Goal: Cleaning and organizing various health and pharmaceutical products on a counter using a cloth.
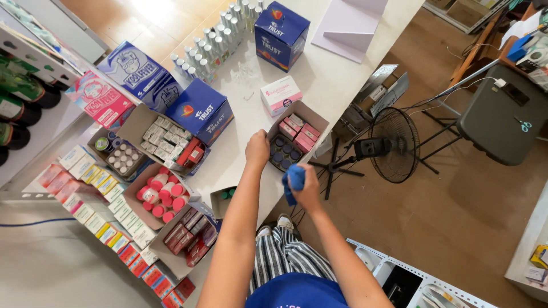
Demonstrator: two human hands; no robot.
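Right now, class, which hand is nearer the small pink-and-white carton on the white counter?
Left. The left hand is just below the carton; the right hand, holding a blue cloth, is farther back.

Brown floor (pixel 456 228), white counter (pixel 337 74), black standing fan (pixel 394 151), grey chair (pixel 502 114), perhaps shelving at left (pixel 34 57)

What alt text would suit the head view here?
Seen from above, a person's left hand rests on the edge of an open cardboard box holding pink cartons and dark round lids, while the right hand holds a blue cloth. More boxes of small products crowd the white counter.
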